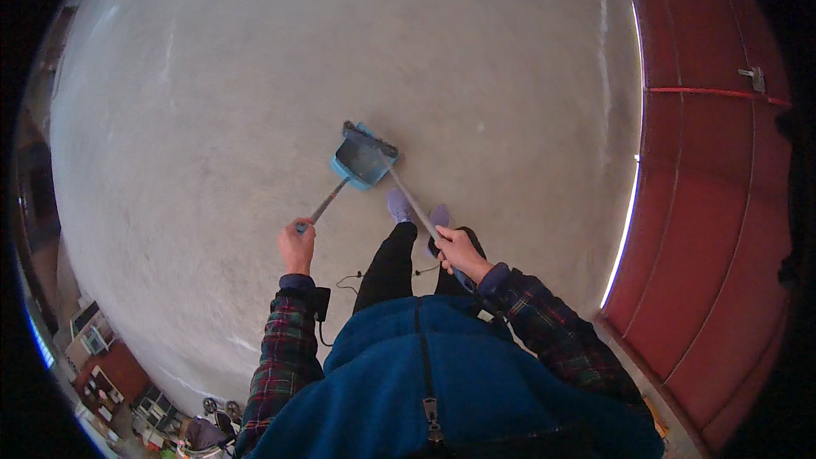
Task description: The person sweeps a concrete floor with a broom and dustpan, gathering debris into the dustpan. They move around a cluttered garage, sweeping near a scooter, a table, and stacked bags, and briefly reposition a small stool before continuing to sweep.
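My left hand (297, 246) grips the upper end of the handle of a long-handled blue dustpan (347, 175). The pan rests on the concrete floor, a little ahead of my shoes. In my right hand (460, 251) is a broom handle (411, 196), which slants down and to the left past my feet. The dark broom head (370, 138) lies across the dustpan's far, open edge. What the pan holds is too small to make out.
Concrete floor (255, 76) with pale streaks spreads around me. To the right stands a red metal door (701, 204) with light along its bottom edge. My lilac shoes (399, 205) are close to the pan. A wheeled stroller (213, 424) and assorted household items lie at lower left.
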{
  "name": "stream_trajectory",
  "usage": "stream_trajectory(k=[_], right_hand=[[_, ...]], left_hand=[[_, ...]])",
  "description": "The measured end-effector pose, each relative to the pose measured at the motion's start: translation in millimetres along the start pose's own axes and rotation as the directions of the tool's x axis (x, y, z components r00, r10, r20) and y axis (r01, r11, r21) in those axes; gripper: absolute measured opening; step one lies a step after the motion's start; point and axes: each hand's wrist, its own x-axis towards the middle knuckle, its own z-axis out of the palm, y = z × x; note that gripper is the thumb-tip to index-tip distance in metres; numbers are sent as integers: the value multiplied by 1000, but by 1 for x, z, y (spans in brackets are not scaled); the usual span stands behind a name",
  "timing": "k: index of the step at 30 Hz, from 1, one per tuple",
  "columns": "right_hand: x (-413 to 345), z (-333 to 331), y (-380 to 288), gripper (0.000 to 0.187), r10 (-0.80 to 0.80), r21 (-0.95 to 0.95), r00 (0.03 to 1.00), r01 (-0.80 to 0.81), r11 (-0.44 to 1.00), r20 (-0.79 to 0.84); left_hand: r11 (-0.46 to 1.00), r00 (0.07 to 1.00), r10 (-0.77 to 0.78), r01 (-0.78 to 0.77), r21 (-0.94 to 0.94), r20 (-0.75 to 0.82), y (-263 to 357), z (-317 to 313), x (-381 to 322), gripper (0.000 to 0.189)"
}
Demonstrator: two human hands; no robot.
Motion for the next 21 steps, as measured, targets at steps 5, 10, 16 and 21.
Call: stream_trajectory(k=[5, 10, 16, 21], right_hand=[[62, -39, -76, 14, -91, -75, 986, 81, 994, -138], [192, -81, -162, 13, -378, -318, 913, 316, 894, -155], [183, -45, -148, 27, -435, -789, 898, 222, 574, -64], [71, -89, -163, 41, 48, -250, 993, -19, 968, 110]], left_hand=[[998, 998, -49, 48, -46, -24, 10, 1, 7, 16], [996, 995, -83, 80, -43, -60, 9, -9, 27, 17], [959, 972, -228, 215, -185, -52, 44, -11, 51, 18], [974, 977, -209, 205, -93, -42, 92, -5, 57, 18]])
